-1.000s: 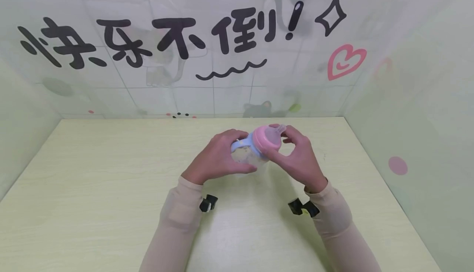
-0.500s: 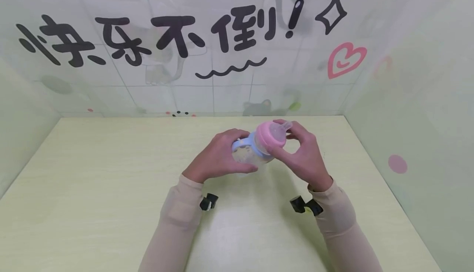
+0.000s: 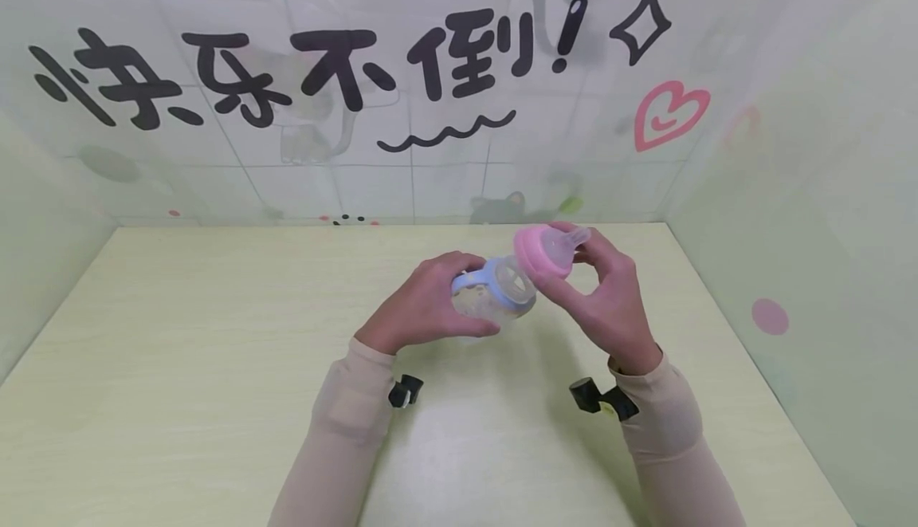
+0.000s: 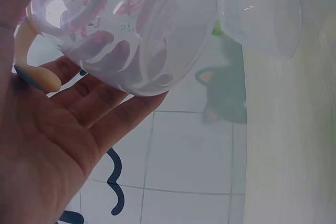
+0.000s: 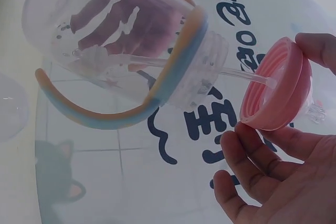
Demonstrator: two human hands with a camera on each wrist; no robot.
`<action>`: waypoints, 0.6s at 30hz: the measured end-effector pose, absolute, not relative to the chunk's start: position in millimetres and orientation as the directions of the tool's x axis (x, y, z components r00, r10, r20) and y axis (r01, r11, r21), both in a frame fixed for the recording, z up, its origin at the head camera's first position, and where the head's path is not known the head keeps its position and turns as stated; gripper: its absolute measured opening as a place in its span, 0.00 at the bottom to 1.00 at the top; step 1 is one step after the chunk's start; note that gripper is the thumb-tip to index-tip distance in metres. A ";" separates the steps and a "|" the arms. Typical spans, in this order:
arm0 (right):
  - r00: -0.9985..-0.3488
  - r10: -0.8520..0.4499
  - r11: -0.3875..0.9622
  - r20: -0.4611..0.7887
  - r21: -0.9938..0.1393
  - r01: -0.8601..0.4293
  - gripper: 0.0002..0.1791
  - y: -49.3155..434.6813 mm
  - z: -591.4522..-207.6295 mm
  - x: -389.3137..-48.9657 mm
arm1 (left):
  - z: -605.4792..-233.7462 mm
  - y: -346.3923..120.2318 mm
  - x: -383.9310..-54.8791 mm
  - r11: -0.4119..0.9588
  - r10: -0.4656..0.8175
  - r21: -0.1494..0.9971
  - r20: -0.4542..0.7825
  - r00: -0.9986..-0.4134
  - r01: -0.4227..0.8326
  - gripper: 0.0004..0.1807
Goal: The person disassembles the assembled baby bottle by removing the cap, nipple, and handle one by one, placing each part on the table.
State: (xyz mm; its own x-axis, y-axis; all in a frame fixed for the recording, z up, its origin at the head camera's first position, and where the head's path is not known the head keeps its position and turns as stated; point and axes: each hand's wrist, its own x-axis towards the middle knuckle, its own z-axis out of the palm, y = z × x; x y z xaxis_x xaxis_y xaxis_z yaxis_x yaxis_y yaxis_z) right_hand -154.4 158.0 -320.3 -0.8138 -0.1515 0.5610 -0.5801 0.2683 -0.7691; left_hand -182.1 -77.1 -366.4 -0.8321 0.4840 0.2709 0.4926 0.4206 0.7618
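My left hand grips a clear baby bottle, tilted with its mouth up to the right. A blue handle ring sits round the bottle's neck. In the right wrist view the ring's handle is blue and orange. My right hand pinches the pink screw collar with its clear teat. The collar is apart from the bottle's threaded neck. A thin straw runs from the collar into the bottle. My left fingers show partly through the clear wall.
A clear dome-shaped cover stands on the pale table, near the bottle in the left wrist view. Behind the table is a white wall with black lettering. Another wall stands on the right.
My right hand has moved up and to the right with the pink collar, which has come off the bottle's neck. The left hand and bottle have hardly moved.
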 end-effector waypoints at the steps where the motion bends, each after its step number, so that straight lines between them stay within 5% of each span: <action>1: -0.812 -0.148 0.262 0.565 -0.769 -0.583 0.22 158.6 -319.3 -153.9 | -366.3 -77.1 -182.0 0.423 0.485 0.761 0.268 -0.832 0.491 0.36; 18: -0.770 -0.090 0.202 0.631 -0.746 -0.635 0.23 168.6 -310.5 -150.1 | -366.3 -77.3 -181.9 0.452 0.493 0.748 0.245 -0.835 0.486 0.37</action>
